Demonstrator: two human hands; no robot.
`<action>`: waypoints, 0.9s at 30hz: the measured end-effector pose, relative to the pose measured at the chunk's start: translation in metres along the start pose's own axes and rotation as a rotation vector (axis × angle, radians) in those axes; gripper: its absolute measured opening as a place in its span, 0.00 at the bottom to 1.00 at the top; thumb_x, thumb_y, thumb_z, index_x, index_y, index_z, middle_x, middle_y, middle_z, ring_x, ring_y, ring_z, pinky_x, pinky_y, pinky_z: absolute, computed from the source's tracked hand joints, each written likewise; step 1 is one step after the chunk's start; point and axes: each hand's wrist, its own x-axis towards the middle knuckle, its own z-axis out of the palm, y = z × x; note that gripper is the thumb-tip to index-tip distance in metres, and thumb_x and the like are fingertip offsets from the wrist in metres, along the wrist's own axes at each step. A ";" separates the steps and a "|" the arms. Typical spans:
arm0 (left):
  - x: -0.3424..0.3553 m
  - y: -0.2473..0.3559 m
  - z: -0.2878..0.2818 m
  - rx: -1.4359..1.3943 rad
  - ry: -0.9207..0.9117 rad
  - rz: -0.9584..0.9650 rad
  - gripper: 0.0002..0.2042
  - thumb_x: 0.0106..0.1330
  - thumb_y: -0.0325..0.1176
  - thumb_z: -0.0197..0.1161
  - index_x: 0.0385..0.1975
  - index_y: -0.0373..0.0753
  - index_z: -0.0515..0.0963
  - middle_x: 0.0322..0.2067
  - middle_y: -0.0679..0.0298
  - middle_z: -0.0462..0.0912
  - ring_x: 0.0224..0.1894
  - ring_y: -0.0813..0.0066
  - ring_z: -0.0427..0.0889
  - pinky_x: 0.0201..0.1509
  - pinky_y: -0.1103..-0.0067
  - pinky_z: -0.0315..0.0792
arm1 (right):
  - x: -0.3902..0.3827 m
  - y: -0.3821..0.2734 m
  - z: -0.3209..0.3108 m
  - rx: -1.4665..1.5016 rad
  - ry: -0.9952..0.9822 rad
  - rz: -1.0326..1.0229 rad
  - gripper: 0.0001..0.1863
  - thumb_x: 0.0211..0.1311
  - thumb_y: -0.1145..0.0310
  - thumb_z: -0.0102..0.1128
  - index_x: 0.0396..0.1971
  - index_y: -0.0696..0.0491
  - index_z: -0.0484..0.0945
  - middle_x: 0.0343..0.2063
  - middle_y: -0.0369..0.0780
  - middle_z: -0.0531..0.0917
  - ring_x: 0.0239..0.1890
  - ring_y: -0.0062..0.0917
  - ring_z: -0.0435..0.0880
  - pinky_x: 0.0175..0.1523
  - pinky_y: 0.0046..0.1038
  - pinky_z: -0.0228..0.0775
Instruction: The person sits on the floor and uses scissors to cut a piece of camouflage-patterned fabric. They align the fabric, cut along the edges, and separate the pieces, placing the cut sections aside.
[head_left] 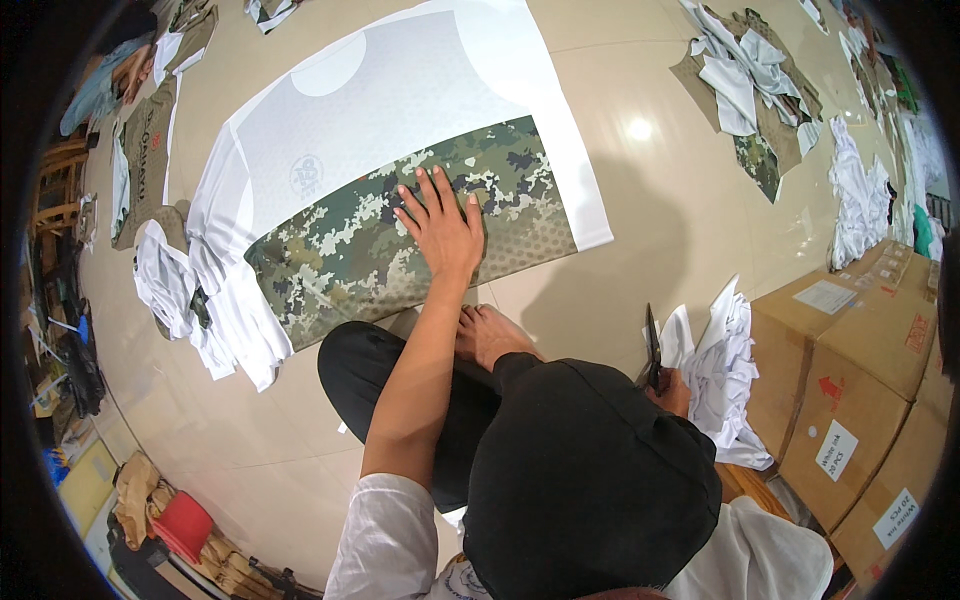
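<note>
My left hand lies flat, fingers spread, on camouflage fabric. This forms the lower band of a large cut piece with a pale top and white margins, laid on the tiled floor. My right hand grips black scissors upright beside crumpled white fabric scraps, partly hidden behind my black-clad knee. My bare foot rests just below the camouflage band. More bunched white fabric lies at the left end of the piece.
Cardboard boxes stand stacked at my right. Fabric cuttings and white piles lie at upper right, more printed pieces at upper left. Another person's hand shows at the far upper left. A red item sits among goods at lower left.
</note>
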 end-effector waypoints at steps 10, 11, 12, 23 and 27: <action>-0.001 0.002 0.002 0.047 0.022 0.003 0.36 0.82 0.55 0.40 0.83 0.41 0.49 0.83 0.51 0.45 0.83 0.35 0.37 0.83 0.44 0.31 | 0.021 -0.047 -0.032 0.511 -0.356 0.300 0.18 0.62 0.60 0.80 0.32 0.57 0.81 0.25 0.35 0.82 0.26 0.18 0.80 0.33 0.24 0.72; 0.000 0.002 0.002 0.050 0.025 0.007 0.36 0.82 0.55 0.40 0.83 0.41 0.49 0.83 0.51 0.45 0.83 0.35 0.37 0.83 0.44 0.31 | 0.024 -0.050 -0.031 0.469 -0.351 0.261 0.18 0.63 0.59 0.80 0.32 0.57 0.81 0.25 0.34 0.82 0.26 0.18 0.80 0.32 0.23 0.72; -0.001 0.001 0.003 0.054 0.026 0.014 0.36 0.82 0.55 0.40 0.83 0.41 0.49 0.83 0.51 0.45 0.83 0.35 0.37 0.83 0.44 0.31 | 0.026 -0.055 -0.026 0.518 -0.317 0.230 0.19 0.63 0.58 0.80 0.32 0.57 0.80 0.24 0.34 0.82 0.25 0.18 0.80 0.32 0.23 0.72; 0.002 0.008 0.000 0.044 0.000 0.006 0.36 0.82 0.54 0.41 0.83 0.41 0.49 0.83 0.50 0.45 0.83 0.35 0.37 0.84 0.45 0.30 | 0.068 -0.096 0.023 0.636 -0.539 0.163 0.22 0.65 0.52 0.77 0.31 0.54 0.78 0.22 0.33 0.79 0.23 0.18 0.78 0.29 0.23 0.71; 0.002 0.007 0.001 0.052 -0.001 -0.003 0.36 0.82 0.54 0.40 0.83 0.41 0.49 0.83 0.49 0.45 0.83 0.34 0.36 0.83 0.45 0.30 | 0.079 -0.113 0.040 0.737 -0.577 0.162 0.23 0.67 0.48 0.74 0.30 0.53 0.78 0.21 0.32 0.78 0.24 0.17 0.77 0.32 0.24 0.71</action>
